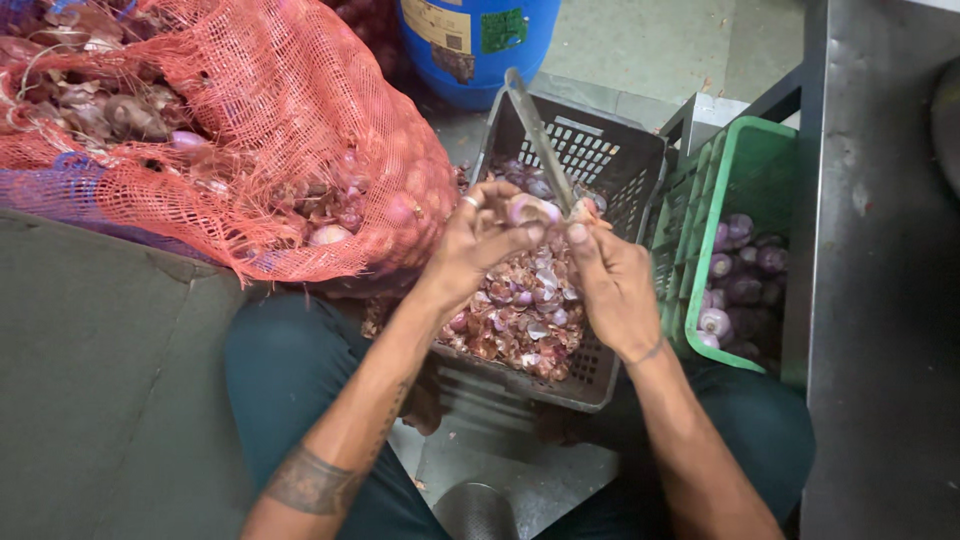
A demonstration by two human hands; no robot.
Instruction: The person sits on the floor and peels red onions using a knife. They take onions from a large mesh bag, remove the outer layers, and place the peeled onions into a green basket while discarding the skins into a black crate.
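The left hand [480,240] is gripping an onion [530,209] over the grey crate [600,150], catching peels, while the right hand [612,285] is clamping a knife [540,135].

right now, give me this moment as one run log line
left hand: holds onion | right hand: holds knife at onion | below: grey crate of peels | green crate: peeled onions | red sack on left

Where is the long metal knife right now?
In the head view, the long metal knife is held in the right hand, blade pointing up over the grey plastic crate.
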